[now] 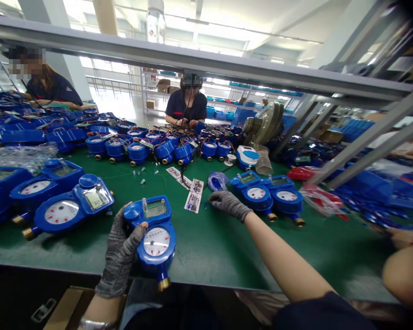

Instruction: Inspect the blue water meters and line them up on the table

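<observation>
My left hand (pixel 120 250), in a grey fingerless glove, is wrapped round the left side of a blue water meter (pixel 156 240) at the front edge of the green table. The meter has a small display, a round dial and a brass fitting pointing towards me. My right hand (pixel 229 205), gloved too, reaches over the table with its fingers bent down near small blue bits; what its fingertips hold, if anything, is too small to make out. Just beyond it is a clear bag with blue parts (pixel 217 181). Printed label sheets (pixel 193 197) lie between the hands.
Blue meters (pixel 62 213) stand at the left, two more (pixel 256 192) right of my right hand. Rows of wired meters (pixel 137 153) line the back, with a fan (pixel 266 126). Red bags (pixel 321 199) lie at the right. Two people sit across; another person's arm shows at right.
</observation>
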Available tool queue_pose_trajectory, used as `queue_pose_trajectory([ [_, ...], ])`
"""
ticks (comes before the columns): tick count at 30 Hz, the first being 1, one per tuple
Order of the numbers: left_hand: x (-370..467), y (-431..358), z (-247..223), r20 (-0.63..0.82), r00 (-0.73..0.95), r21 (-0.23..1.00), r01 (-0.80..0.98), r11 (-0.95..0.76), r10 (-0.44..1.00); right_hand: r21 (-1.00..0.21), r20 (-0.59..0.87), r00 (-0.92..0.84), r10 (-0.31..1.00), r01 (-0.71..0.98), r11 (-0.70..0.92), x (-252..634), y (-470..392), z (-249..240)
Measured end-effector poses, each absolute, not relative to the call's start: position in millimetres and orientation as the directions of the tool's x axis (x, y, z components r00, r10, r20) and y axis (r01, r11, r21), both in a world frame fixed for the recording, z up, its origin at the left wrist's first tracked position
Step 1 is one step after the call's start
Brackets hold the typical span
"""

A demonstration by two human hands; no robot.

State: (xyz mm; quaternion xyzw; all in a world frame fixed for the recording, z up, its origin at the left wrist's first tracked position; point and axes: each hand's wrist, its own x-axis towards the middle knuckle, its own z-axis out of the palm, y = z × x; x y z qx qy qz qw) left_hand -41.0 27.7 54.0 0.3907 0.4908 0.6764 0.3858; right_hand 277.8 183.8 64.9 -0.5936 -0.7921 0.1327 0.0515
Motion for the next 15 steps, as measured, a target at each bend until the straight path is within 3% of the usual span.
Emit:
queue_pose_trajectory([
  [10, -37.6, 27.2, 50.3, 0.151, -0.424, 0.967, -0.126, -0.223, 0.893, -0.357, 0.055, -0.159, 0.986, 0.919, 0.168, 312.9, 166.4, 40.9],
  [15, -26.2, 24.4, 49.3, 0.215, -0.522, 0.968, 0.000, -0.252, 0.826, -0.342, 0.067, -0.162, 0.985, 0.923, 0.175, 312.0, 145.9, 26.7],
])
